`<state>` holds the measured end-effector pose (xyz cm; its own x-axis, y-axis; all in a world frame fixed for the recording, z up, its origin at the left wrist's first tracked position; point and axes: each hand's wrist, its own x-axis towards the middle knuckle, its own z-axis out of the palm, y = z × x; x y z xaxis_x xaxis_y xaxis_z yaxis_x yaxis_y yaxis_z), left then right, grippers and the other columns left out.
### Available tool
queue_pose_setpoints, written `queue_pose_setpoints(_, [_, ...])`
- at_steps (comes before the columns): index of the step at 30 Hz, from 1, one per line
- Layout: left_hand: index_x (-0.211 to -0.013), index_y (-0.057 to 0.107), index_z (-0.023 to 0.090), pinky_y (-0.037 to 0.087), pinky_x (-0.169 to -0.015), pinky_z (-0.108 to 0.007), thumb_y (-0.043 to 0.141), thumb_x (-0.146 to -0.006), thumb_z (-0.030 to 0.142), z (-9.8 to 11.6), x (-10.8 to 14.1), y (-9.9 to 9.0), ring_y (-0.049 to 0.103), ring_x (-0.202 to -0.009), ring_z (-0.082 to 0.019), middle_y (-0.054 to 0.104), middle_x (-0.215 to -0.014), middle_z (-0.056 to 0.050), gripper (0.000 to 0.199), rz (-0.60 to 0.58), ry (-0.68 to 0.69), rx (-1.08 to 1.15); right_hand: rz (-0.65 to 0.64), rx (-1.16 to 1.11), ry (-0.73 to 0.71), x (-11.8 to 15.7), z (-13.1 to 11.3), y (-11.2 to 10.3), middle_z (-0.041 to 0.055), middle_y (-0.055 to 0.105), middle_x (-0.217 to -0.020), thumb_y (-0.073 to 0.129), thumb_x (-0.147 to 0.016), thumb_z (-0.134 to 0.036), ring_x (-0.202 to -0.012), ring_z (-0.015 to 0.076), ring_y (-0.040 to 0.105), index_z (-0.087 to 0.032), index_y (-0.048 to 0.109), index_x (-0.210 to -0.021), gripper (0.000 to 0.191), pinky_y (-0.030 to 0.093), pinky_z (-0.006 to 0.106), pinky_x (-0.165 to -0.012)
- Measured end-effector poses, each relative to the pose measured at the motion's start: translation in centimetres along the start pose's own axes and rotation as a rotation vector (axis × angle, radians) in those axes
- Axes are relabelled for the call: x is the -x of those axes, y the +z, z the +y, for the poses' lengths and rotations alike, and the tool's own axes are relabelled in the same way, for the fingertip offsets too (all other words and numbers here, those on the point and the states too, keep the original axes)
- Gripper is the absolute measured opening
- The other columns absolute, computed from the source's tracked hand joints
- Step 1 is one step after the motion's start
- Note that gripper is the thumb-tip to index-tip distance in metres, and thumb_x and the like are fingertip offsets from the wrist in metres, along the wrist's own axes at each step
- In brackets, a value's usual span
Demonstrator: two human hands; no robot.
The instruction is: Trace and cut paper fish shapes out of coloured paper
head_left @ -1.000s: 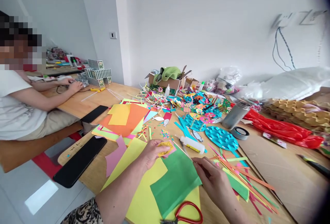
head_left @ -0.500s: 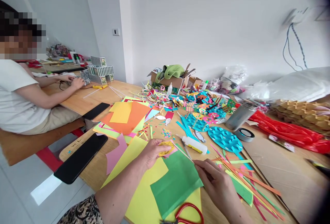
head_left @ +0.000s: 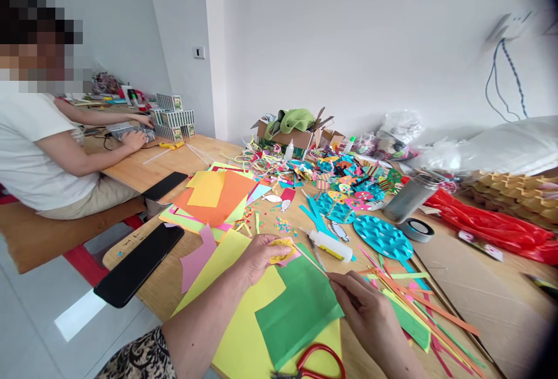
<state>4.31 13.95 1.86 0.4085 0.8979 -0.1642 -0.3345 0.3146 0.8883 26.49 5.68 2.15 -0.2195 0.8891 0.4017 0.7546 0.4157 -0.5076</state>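
Between the thumb and fingers of my left hand (head_left: 258, 260) is a small yellow paper cutout (head_left: 281, 252) with drawn lines, and pink paper shows along its edge. My right hand (head_left: 366, 304) pinches a thin pale stick (head_left: 311, 259), whose far end reaches the cutout's right side; whether it touches cannot be told. Beneath both hands lie a green paper sheet (head_left: 300, 315) and a larger yellow sheet (head_left: 231, 315). Red-handled scissors (head_left: 321, 346) rest at the near edge of the sheets. Beyond my hands, a white glue bottle (head_left: 332, 246) lies on its side.
Coloured paper strips (head_left: 427, 309) spread to the right, near a grey metal flask (head_left: 410, 197) and a tape roll (head_left: 417, 229). Blue scalloped ovals (head_left: 382, 237) lie behind the glue. A black phone (head_left: 139, 265) sits left. Another person (head_left: 61, 146) works at the adjoining table beside stacked boxes (head_left: 174, 117).
My hands keep almost the same pose, with the cutout and stick still held. The other person's far hand has reached toward the stacked boxes. The view has shifted slightly.
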Motion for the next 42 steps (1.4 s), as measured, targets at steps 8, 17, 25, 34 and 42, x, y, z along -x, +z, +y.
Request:
queue_pose_setpoints(8, [-0.072, 0.072, 0.009, 0.035, -0.054, -0.026, 0.084, -0.051, 0.035, -0.2, -0.1, 0.1, 0.051, -0.053, -0.011, 0.067, -0.068, -0.008, 0.035, 0.031, 0.001, 0.011, -0.005, 0.023, -0.012, 0.1, 0.2, 0.1, 0.0030, 0.059, -0.071, 0.045, -0.095, -0.030, -0.054, 0.0138, 0.058, -0.020, 0.066, -0.099, 0.023, 0.045, 0.023, -0.049])
queue_pose_setpoints(17, [-0.067, 0.073, 0.009, 0.037, -0.053, -0.026, 0.084, -0.046, 0.037, -0.2, -0.1, -0.1, 0.054, -0.054, -0.013, 0.066, -0.062, -0.008, 0.036, 0.065, -0.066, -0.063, 0.020, -0.017, 0.015, 0.2, -0.1, 0.3, 0.0040, 0.061, -0.069, 0.045, -0.094, -0.035, -0.052, 0.0146, 0.058, -0.021, 0.068, -0.096, 0.027, 0.045, 0.023, -0.047])
queue_pose_setpoints(25, [-0.065, 0.073, 0.008, 0.040, -0.054, -0.027, 0.085, -0.043, 0.041, -0.7, -0.3, -0.3, 0.057, -0.054, -0.015, 0.067, -0.062, -0.010, 0.041, 0.084, -0.067, -0.098, 0.021, -0.011, 0.038, 0.4, 0.0, 0.4, 0.0034, 0.060, -0.070, 0.044, -0.095, -0.036, -0.052, 0.0136, 0.057, -0.021, 0.069, -0.095, 0.029, 0.043, 0.023, -0.048])
queue_pose_setpoints(34, [-0.066, 0.074, 0.008, 0.040, -0.053, -0.027, 0.084, -0.044, 0.040, -1.1, -0.7, -0.4, 0.056, -0.052, -0.014, 0.066, -0.060, -0.009, 0.041, 0.123, -0.058, -0.093, 0.000, 0.035, 0.024, 0.5, 0.6, 0.3, 0.0033, 0.060, -0.072, 0.044, -0.095, -0.036, -0.054, 0.0130, 0.059, -0.020, 0.069, -0.097, 0.030, 0.044, 0.022, -0.051])
queue_pose_setpoints(42, [-0.070, 0.075, 0.006, 0.040, -0.052, -0.025, 0.085, -0.043, 0.042, -0.7, -0.7, -0.4, 0.055, -0.051, -0.012, 0.065, -0.059, -0.008, 0.046, 0.116, -0.058, -0.066, -0.023, 0.064, 0.028, 0.7, 0.8, 0.5, 0.0030, 0.059, -0.073, 0.043, -0.096, -0.035, -0.053, 0.0119, 0.056, -0.020, 0.069, -0.099, 0.030, 0.041, 0.022, -0.052])
